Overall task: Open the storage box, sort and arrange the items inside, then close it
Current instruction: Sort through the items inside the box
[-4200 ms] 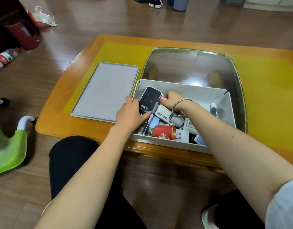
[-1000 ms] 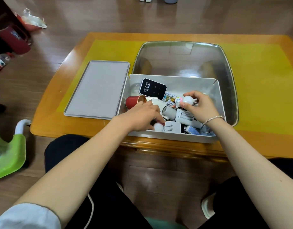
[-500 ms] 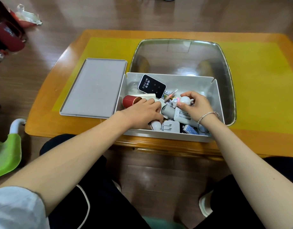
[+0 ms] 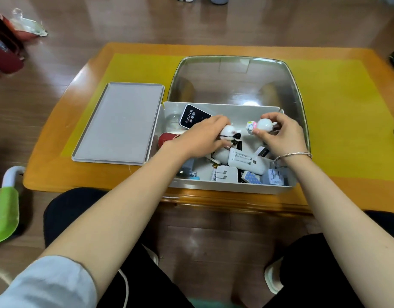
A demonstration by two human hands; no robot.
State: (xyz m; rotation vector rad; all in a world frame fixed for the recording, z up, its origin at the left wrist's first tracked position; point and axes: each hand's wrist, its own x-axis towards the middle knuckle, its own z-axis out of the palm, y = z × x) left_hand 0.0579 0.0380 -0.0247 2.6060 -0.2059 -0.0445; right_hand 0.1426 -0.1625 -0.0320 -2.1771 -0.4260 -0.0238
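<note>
Clearly mid-sorting in the open storage box (image 4: 231,186): left hand (image 4: 200,138) grasps a white figurine (image 4: 227,131), right hand (image 4: 280,134) pinches a colourful toy (image 4: 259,125), each needing a spot.

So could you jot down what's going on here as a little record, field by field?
Box: white plastic storage box, open, full of small items
Lid: flat grey lid lying left of box
Left hand: grip on small round white figure
Right hand: grip on small white toy with pink and blue bits
Table: orange wooden table
</note>
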